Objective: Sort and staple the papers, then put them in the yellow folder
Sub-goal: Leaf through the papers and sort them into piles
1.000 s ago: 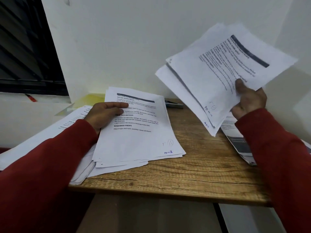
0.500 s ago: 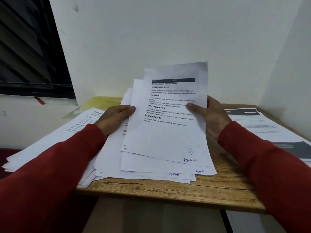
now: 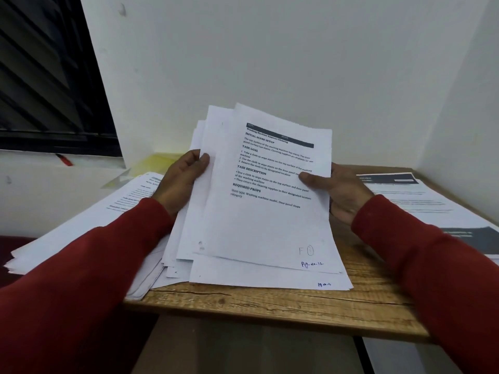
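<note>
I am holding a stack of papers [image 3: 259, 211] with both hands. My left hand [image 3: 181, 179] holds the left edge, with my thumb on top of the sheets and my other fingers behind, where I cannot see them. My right hand [image 3: 337, 193] holds the right edge, with the thumb pressed on the front of the top page. The stack is tipped up toward me, and its bottom edge rests on the wooden table [image 3: 297, 306]. The sheets are not lined up; some stick out at the top, the left and the bottom. The top page has printed words under a dark bar and says "Washing Machine Exterior Cleaning". Near its bottom corner is handwriting, "F 1" and "Pg-No-12". The sheet under it has blue writing too, but it is too small to read.

The yellow folder [image 3: 159, 160] lies at the back of the table against the white wall [image 3: 270, 63], just behind my left hand. More papers [image 3: 81, 228] are spread out on the left, under my red sleeve. Another pile of pages [image 3: 421, 203] lies on the right side of the table. A dark window [image 3: 46, 76] is on the far left, with a red pen [image 3: 64, 159] on the ledge below it.
</note>
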Demonstrator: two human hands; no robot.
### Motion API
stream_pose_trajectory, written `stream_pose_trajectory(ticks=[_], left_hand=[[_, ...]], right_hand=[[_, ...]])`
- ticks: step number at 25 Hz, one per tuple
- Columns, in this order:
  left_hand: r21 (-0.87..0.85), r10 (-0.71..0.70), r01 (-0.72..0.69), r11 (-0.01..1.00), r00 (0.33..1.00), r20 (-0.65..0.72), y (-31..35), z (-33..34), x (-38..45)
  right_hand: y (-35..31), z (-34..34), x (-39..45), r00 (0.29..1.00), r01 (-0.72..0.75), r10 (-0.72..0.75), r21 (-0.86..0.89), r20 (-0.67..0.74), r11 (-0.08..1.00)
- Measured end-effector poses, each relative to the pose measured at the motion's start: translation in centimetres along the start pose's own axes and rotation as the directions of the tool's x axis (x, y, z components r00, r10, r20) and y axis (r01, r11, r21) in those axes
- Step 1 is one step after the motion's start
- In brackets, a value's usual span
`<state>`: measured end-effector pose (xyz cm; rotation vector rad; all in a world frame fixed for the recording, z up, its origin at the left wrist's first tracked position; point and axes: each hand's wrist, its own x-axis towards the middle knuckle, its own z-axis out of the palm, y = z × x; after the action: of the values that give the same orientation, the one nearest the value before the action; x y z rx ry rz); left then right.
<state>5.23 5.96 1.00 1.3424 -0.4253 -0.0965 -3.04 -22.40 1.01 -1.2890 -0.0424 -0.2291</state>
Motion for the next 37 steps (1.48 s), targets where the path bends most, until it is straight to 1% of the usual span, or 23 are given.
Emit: stream_pose_trajectory(ticks=[1, 2, 3, 5, 7, 9, 11, 14, 16, 18, 21, 23, 25, 27, 32, 33, 37], left_hand=[[-0.098, -0.056, 0.058, 0.994, 0.998, 0.03, 0.1, 0.0, -0.1], [-0.164, -0.08, 0.089, 0.982, 0.995, 0.056, 0.1, 0.1, -0.1], [-0.166, -0.072, 0.081, 0.983, 0.996, 0.06, 0.2, 0.0, -0.1], [-0.061, -0.031, 0.033, 0.998, 0.999, 0.026, 0.2, 0.2, -0.1], [-0.018, -0.032, 0.033, 0.999, 0.998, 0.045, 0.0, 0.3, -0.2], [-0.009, -0.043, 0.044, 0.999, 0.995, 0.087, -0.1, 0.1, -0.3], [-0.006, -0.029, 0.03, 1.0, 0.994, 0.107, -0.2, -0.1, -0.4], [-0.036, 0.024, -0.02, 0.999, 0.994, 0.11, -0.3, -0.3, -0.4], [-0.01, 0.059, -0.059, 0.998, 0.991, 0.12, -0.5, -0.6, -0.2], [0.029, 0.08, -0.084, 0.996, 0.99, 0.113, -0.6, -0.7, 0.0], [-0.038, 0.02, -0.019, 0.999, 0.999, 0.032, -0.6, -0.5, 0.1], [-0.095, -0.017, 0.022, 0.995, 0.998, 0.052, -0.6, -0.5, 0.2], [-0.126, -0.023, 0.035, 0.991, 0.996, 0.089, -0.6, -0.6, 0.2], [-0.136, -0.024, 0.036, 0.99, 0.996, 0.084, -0.6, -0.7, 0.3], [-0.026, -0.056, 0.054, 0.998, 0.993, -0.102, -1.2, -0.4, 0.5], [-0.025, -0.068, 0.066, 0.998, 0.992, -0.111, -1.2, -0.6, 0.7], [-0.086, -0.133, 0.132, 0.987, 0.991, -0.013, -1.2, -1.0, 0.8]], right_hand=[[0.0, 0.2, -0.3, 1.0, -0.017, 0.017, 0.014, 0.008, 1.0], [-0.1, 0.3, -0.4, 1.0, -0.028, 0.028, 0.026, 0.007, 0.999], [-0.1, 0.3, -0.4, 0.999, -0.036, 0.037, 0.037, -0.006, 0.999], [-0.3, -0.5, 0.1, 0.996, -0.046, 0.05, 0.064, -0.076, 0.997], [-0.3, -1.7, 0.8, 0.988, -0.069, 0.083, 0.108, -0.131, 0.992], [-0.3, -2.3, 0.9, 0.984, -0.136, 0.147, 0.097, -0.106, 0.986], [-0.1, -2.3, 0.7, 0.981, -0.19, 0.193, 0.068, -0.037, 0.979], [0.2, -1.7, 0.5, 0.987, -0.158, 0.157, 0.021, 0.042, 0.987], [0.5, -0.9, 0.1, 0.987, -0.139, 0.138, -0.003, 0.08, 0.99], [0.5, -0.2, -0.1, 0.994, -0.093, 0.094, -0.016, 0.052, 0.996], [0.3, 0.1, 0.2, 0.998, 0.023, -0.023, 0.015, -0.053, 1.0], [0.2, 0.0, 0.4, 0.994, 0.077, -0.074, 0.04, -0.081, 0.996], [0.1, 0.0, 0.3, 0.993, 0.103, -0.099, 0.068, -0.056, 0.992], [0.0, 0.1, 0.2, 0.993, 0.117, -0.117, 0.085, -0.007, 0.989], [0.1, 0.6, -0.1, 0.988, 0.131, -0.135, 0.058, 0.068, 0.99], [0.1, 0.7, -0.1, 0.988, 0.133, -0.137, 0.058, 0.074, 0.989], [0.2, 0.6, -0.1, 0.987, 0.143, -0.147, 0.067, 0.061, 0.988]])
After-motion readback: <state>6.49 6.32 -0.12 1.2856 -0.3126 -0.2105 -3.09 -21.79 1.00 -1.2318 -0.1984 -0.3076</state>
